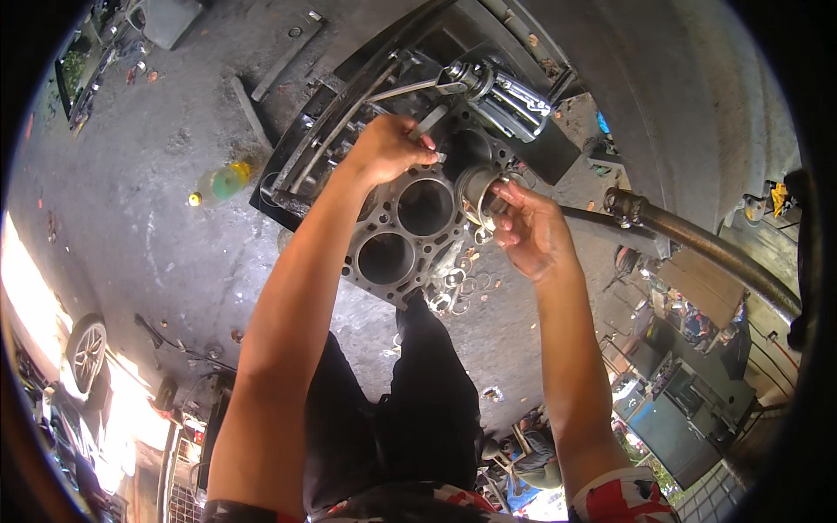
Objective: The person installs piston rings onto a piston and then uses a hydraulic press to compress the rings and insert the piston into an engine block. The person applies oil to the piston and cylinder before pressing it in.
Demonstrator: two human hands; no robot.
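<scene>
My right hand (532, 228) is closed on a metal piston (471, 190), fingers at its open end, tilted beside the cylinder bores of the engine block (403, 234). My left hand (390, 150) pinches a flat grey strip (431, 121); a small pale end shows at its fingertips, close to the piston. What the strip is cannot be made out. Below both hands, the block's dark round bores open upward. On its far right part lies a shiny cylindrical metal part (514, 106), with a long metal bar (403, 89) reaching toward it.
Several metal rings (453, 292) lie on the floor right of the block. A bottle with greenish liquid (223, 184) lies to the left. A thick rusty pipe (715, 248) slants in from the right. A wheel (85, 356) sits at far left, a grey cabinet (676, 436) at lower right.
</scene>
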